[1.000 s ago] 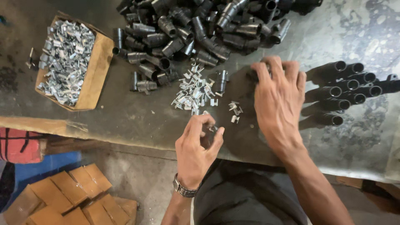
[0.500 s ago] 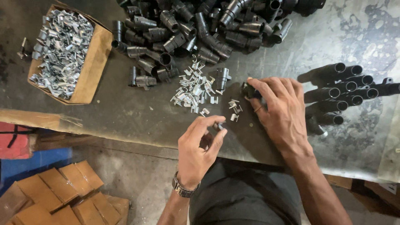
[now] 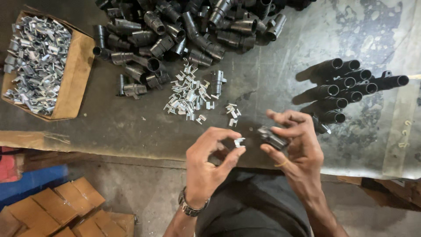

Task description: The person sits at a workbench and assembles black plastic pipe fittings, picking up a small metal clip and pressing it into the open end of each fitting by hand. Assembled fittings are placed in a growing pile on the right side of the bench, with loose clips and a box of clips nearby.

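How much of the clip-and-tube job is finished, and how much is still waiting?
Done, it seems: a neat row of black tubes lies at the right. In hand: the left hand pinches one small metal clip, and the right hand holds one black tube piece. Left: a big loose heap of black tubes, a small clip pile and a cardboard box of clips.

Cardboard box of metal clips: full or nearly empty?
Full. The cardboard box is heaped with silver metal clips up to its rim.
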Demonstrator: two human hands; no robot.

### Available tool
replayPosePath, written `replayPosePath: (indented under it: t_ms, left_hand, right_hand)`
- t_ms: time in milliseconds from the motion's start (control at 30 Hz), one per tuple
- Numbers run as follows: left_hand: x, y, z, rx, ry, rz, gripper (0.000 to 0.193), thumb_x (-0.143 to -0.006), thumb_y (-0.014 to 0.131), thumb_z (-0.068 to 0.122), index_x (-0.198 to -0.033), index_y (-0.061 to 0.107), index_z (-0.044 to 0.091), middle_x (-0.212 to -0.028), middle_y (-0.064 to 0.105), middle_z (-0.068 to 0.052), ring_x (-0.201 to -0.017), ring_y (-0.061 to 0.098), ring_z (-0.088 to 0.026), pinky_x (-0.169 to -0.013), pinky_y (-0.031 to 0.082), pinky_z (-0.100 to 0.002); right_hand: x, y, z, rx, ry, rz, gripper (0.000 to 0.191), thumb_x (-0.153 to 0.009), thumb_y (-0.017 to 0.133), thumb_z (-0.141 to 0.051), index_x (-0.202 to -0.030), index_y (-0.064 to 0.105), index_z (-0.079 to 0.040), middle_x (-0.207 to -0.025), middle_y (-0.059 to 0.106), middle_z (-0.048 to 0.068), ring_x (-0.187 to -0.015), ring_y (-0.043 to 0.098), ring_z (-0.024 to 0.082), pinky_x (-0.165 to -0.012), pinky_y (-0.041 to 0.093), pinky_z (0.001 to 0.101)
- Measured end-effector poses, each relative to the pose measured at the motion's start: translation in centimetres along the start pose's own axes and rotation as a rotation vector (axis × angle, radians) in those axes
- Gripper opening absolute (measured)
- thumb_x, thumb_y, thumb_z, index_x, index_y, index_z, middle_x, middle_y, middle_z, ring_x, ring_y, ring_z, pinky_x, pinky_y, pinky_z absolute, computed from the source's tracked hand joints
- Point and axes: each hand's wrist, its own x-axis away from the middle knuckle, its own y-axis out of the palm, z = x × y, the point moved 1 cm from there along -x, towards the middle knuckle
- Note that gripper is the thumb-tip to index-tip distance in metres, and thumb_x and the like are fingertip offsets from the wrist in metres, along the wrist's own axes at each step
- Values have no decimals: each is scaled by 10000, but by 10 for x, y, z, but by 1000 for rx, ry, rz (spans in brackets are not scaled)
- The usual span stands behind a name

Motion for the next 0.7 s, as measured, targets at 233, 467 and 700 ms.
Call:
replayPosePath:
  t_ms: [233, 467, 700]
  left_hand:
    - [6, 7, 5, 92, 4, -82, 258, -851, 854, 88, -1072, 724, 55, -1000, 723, -20, -726, 686, -53, -617, 557, -206]
    - [11, 9, 14, -13, 46, -116, 258, -846, 874, 96, -1059, 732, 65, -999, 737, -15, -698, 656, -46, -580, 529, -209]
    - [7, 14, 15, -32, 97, -79, 285, -843, 874, 97, -1085, 726, 70, -981, 711, -7, -720, 668, -43, -612, 549, -194]
  right_hand:
    - [13, -10, 6, 359, 8, 2, 389, -750, 877, -69, -1012, 597, -1, -1098, 718, 146, -1101, 757, 244, -876, 622, 314]
    - [17, -10, 9, 548, -105, -12, 422, -815, 848, -131, -1011, 486, -36, -1183, 711, 176, -1003, 726, 216, -790, 622, 304]
    - [29, -12, 12, 267, 199, -93, 397, -936, 593, -55, -1273, 384, -78, -1146, 621, 105, -820, 614, 148, -706, 544, 288]
